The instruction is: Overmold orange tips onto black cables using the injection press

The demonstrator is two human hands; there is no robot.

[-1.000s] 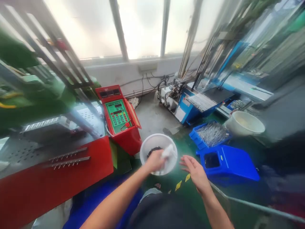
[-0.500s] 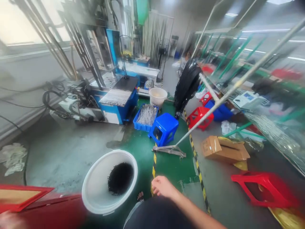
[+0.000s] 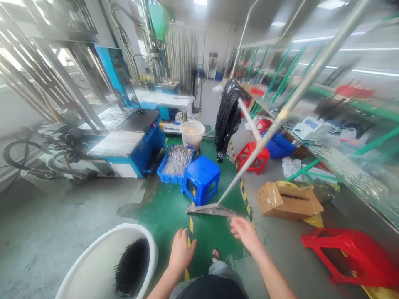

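Observation:
My left hand (image 3: pixel 181 251) hangs over the green floor with its fingers loosely out and nothing in it. My right hand (image 3: pixel 245 232) is beside it, fingers spread, also holding nothing, just short of the flat metal foot (image 3: pixel 210 210) of a slanted steel pole (image 3: pixel 280 114). To the left of my left hand stands a white basin (image 3: pixel 93 259) with a heap of black pieces (image 3: pixel 131 265) in it. Neither hand touches the basin.
A blue stool (image 3: pixel 201 176) and a blue tray of metal rods (image 3: pixel 176 162) stand ahead, with a cream bucket (image 3: pixel 191 133) behind. A bundle of black cables (image 3: pixel 227 118) hangs from the rack. Red stools (image 3: pixel 346 253) and a cardboard box (image 3: pixel 288 200) lie to the right. A blue machine (image 3: pixel 124 141) stands at left.
The view has swung right, from the red machine to the aisle. My left hand left the basin and the white thing it held; both hands now hang over the floor with nothing in them.

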